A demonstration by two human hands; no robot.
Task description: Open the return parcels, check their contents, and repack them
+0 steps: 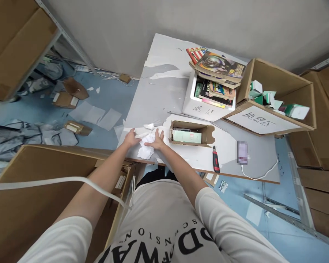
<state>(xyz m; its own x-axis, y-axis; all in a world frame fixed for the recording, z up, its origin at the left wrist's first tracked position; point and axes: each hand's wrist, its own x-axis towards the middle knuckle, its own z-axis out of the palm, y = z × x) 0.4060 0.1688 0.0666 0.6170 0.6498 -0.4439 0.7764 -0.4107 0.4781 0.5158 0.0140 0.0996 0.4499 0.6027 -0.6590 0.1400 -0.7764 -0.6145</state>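
Observation:
A small pile of crumpled white paper (146, 151) lies near the table's front left edge, between my two hands. My left hand (131, 139) is at its left side, fingers spread and thumb against the paper. On the other side my right hand (158, 141) has its fingers apart, with the thumb reaching over the paper. Just right of that hand stands an open cardboard box (190, 143) holding a pale green box (186, 136). A red and black utility knife (215, 160) lies farther right.
A white bin (205, 111) full of books and a large carton (285, 124) with green-and-white boxes stand at the back right. A phone (242, 152) with a white cable lies at right. Big open carton (57, 160) at lower left; a white cord (71, 179) crosses before my left arm.

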